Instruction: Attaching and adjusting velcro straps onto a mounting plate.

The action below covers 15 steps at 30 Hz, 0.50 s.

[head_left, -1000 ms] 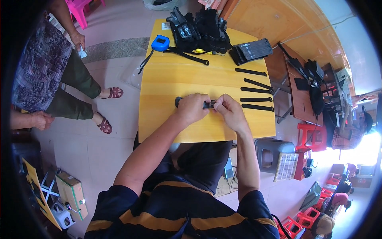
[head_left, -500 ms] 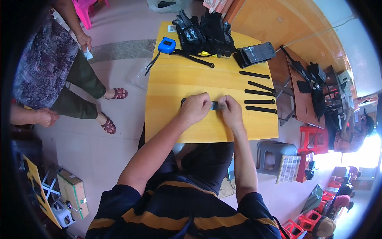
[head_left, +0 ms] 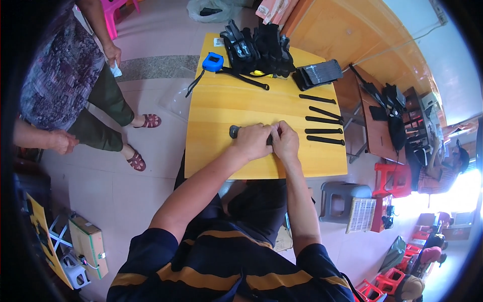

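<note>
Over the near middle of the yellow table [head_left: 216, 105], my left hand [head_left: 253, 142] and my right hand [head_left: 286, 143] are closed and pressed together. Both grip a dark strap [head_left: 234, 132], whose rounded end pokes out to the left of my left hand. My fingers hide most of its length. To the right of my hands several loose black straps [head_left: 324, 119] lie roughly in a row, each with a loop end.
At the table's far side are a blue tape measure [head_left: 213, 62], a pile of black gear [head_left: 259, 50] and a black stack [head_left: 317, 74]. A person [head_left: 60, 90] stands at the left. Beyond the right edge are a grey stool [head_left: 344, 196] and a brown table [head_left: 380, 126].
My right hand has moved left against my left hand, covering the stretch of strap that showed between them. The view has shifted slightly.
</note>
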Available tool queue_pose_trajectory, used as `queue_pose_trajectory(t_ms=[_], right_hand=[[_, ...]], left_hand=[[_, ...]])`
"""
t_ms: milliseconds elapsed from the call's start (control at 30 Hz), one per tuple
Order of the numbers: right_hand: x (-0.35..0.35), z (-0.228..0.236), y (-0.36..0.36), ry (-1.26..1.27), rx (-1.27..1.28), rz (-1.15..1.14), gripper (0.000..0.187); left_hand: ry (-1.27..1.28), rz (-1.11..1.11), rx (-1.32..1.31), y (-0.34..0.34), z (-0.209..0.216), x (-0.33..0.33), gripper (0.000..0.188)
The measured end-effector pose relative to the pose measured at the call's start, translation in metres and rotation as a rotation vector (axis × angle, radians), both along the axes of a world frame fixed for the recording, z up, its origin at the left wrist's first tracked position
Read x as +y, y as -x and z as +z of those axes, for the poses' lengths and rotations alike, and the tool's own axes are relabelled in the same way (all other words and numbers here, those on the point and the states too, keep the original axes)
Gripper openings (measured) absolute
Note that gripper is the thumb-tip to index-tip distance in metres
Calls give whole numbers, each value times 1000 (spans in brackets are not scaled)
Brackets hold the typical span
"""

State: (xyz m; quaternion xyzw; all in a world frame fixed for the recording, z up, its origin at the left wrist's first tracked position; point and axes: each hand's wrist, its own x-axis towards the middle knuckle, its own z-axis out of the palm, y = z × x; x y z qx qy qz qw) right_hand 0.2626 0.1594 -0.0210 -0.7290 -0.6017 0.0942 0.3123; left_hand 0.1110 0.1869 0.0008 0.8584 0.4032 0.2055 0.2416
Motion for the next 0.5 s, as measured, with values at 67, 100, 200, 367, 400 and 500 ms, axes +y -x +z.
queue_pose_trajectory(t_ms=[67,100,200,367,400,500], right_hand=[[2,2,2,35,127,-23,24],[3,0,1,33,124,-21,24],[5,-1,0,23,106,-10,23],[4,2,3,23,-13,-30,21],[5,3,3,23,-5,-31,21],[7,7,11,34,-1,-19,20]], left_hand=[[18,76,34,-3,-3,-1,30],[17,78,32,-5,-6,-1,30],[81,155,-20,-3,-11,2,24],[258,424,-428,40,-16,5,38],[303,507,-503,66,-10,3,40],[234,772,-683,183,-33,-6,38]])
